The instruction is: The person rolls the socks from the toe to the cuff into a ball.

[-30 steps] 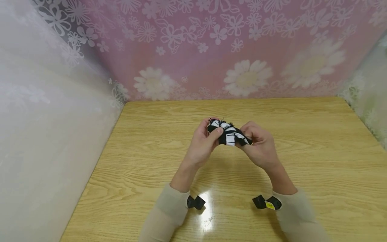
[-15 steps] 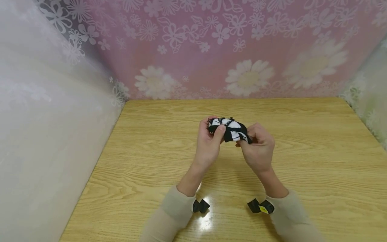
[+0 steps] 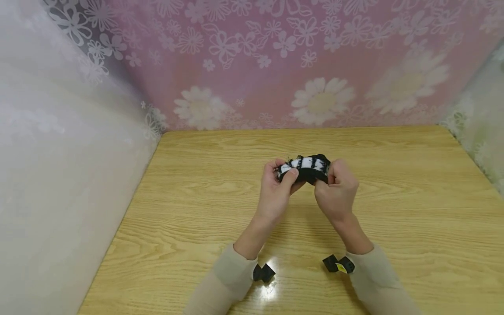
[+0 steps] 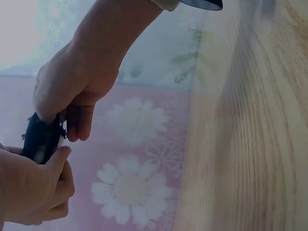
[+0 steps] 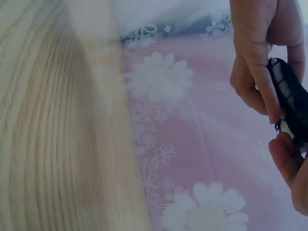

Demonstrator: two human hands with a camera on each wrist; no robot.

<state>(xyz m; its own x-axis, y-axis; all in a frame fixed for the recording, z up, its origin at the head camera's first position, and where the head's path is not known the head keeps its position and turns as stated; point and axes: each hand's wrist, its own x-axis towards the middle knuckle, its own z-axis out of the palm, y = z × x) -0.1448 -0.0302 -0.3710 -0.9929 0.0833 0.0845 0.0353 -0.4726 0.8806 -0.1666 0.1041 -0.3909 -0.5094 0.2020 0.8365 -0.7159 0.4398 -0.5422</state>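
Both hands hold a bunched black-and-white knit cloth, seemingly a sock (image 3: 309, 162), above the table. Dark loose threads stick out along its white stripes. In the head view, the left hand (image 3: 273, 192) grips the left end, thumb pressed on the near side. At the other end, the right hand (image 3: 336, 194) pinches the fabric with curled fingers. From the left wrist, the sock (image 4: 41, 142) spans the gap between the two hands. The right wrist view shows the left hand (image 5: 260, 62) over its striped face. Part of the sock is hidden by fingers.
A wood-grain table (image 3: 189, 175) lies beneath the hands. Behind it hangs a pink floral backdrop (image 3: 252, 87), with a pale wall (image 3: 71, 175) at the left and another at the right. Each cuff has a black device (image 3: 264, 273) attached.
The sock has turned in the hands, so its white striped band now faces up across its length and black cloth lies below. The right hand's fingers have curled in tighter; the left hand shifted slightly right.
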